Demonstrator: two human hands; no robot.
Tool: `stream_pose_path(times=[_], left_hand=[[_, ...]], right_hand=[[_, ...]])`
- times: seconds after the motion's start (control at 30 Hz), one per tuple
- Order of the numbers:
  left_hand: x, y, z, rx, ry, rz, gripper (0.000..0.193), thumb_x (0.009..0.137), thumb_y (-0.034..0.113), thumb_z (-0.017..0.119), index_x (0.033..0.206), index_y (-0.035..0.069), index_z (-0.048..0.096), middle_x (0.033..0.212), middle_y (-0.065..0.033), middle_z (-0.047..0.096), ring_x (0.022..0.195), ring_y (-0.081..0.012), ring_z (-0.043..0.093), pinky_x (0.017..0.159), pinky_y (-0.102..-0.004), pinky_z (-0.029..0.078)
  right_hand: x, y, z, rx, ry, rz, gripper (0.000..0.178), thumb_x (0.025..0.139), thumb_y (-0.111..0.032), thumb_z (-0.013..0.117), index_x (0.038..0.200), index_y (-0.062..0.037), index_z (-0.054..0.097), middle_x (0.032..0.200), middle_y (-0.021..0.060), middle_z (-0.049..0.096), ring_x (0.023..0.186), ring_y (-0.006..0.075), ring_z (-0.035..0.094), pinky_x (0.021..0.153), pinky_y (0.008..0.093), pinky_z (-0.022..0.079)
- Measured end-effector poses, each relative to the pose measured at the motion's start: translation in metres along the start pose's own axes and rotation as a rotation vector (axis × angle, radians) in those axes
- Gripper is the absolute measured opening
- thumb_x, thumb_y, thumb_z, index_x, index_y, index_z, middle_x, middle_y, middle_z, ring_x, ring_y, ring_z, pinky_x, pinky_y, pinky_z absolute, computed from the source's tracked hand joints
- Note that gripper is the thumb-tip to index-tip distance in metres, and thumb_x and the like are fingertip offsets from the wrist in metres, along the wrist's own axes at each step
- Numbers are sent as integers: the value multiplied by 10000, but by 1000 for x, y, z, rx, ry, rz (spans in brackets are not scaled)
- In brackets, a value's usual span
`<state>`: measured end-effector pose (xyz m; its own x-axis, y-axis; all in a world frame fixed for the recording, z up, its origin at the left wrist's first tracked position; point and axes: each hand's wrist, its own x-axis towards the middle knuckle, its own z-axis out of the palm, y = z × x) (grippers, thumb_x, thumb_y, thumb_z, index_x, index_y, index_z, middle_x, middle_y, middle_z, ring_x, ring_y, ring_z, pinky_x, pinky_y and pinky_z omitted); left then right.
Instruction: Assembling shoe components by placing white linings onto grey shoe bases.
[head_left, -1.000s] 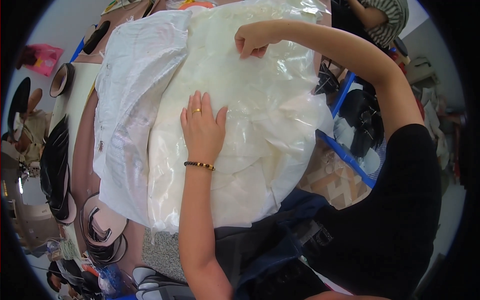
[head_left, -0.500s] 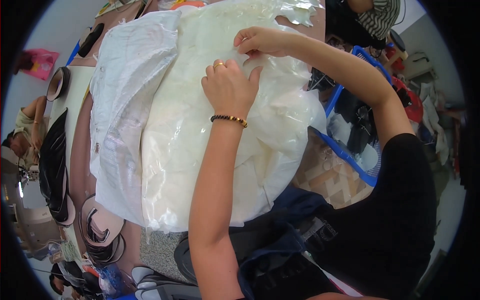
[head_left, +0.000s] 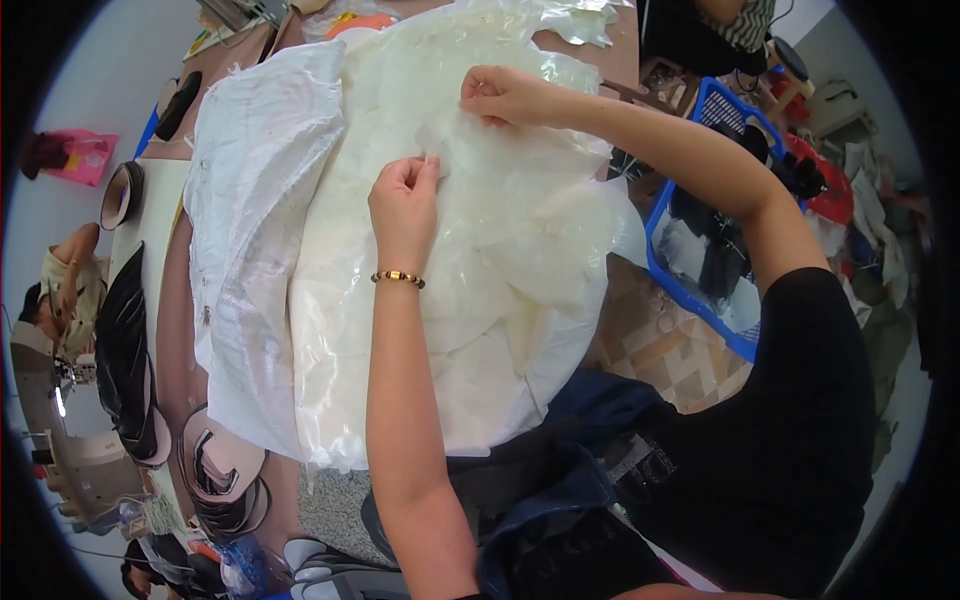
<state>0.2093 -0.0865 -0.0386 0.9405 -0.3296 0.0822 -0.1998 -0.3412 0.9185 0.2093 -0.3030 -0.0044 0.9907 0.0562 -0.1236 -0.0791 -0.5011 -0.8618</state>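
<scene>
A broad heap of cream, glossy translucent sheets lies spread over the table in front of me. My left hand, with a beaded bracelet at the wrist, pinches a small translucent scrap between thumb and forefinger above the sheets. Further off and to the right, my right hand hovers over the same heap with its fingertips pressed together. Whether anything is between them is too small to make out. A white woven sack lies folded along the heap's left side.
A blue plastic basket with dark items stands to the right. Black curved pieces and pink-and-black cut parts lie along the left. Beyond them a person sits by a sewing machine. Another person is at the far right.
My left hand has drawn back toward me and left, turning from spread fingers to a pinch on the scrap. My right hand has shifted slightly nearer. The view has tilted a little.
</scene>
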Motion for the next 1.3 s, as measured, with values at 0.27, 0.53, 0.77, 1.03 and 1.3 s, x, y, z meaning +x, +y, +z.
stream_pose_path(times=[0.27, 0.53, 0.77, 1.03, 1.3], left_hand=[[-4, 9, 12, 318, 60, 306, 231, 850, 169, 679, 759, -36, 623, 756, -115, 636, 648, -201, 582, 620, -329, 465], [3, -10, -43, -321, 110, -196, 262, 909, 166, 644, 749, -40, 612, 751, -41, 619, 678, -108, 583, 676, -274, 524], [-43, 16, -138, -405, 285, -66, 218, 945, 142, 604, 793, -13, 582, 861, -60, 615, 763, -134, 613, 752, -262, 556], [-166, 100, -160, 652, 395, 513, 123, 876, 47, 605, 774, -6, 563, 959, -167, 636, 802, -252, 638, 731, -363, 549], [-287, 102, -127, 1148, 221, 562, 160, 819, 130, 668, 887, 0, 605, 1084, -183, 607, 964, -329, 588, 852, -459, 500]], right_hand=[[0, -15, 7, -97, -171, 109, 369, 900, -327, 626, 672, -51, 538, 647, 13, 573, 572, 96, 504, 545, 270, 412], [4, 0, -1, -231, -157, 79, 331, 860, -267, 642, 650, -43, 518, 612, 40, 579, 585, 111, 553, 547, 283, 423], [-5, -2, 7, -362, -63, 40, 247, 818, -226, 628, 715, -7, 581, 642, 95, 616, 620, 176, 592, 615, 313, 472], [-98, -107, 62, -122, -185, -290, 356, 895, -360, 644, 959, -10, 628, 984, 98, 628, 844, 173, 611, 714, 319, 489], [-167, -146, 178, 539, -682, -17, 228, 961, -250, 586, 976, -30, 642, 803, 21, 627, 780, 91, 569, 709, 253, 459]])
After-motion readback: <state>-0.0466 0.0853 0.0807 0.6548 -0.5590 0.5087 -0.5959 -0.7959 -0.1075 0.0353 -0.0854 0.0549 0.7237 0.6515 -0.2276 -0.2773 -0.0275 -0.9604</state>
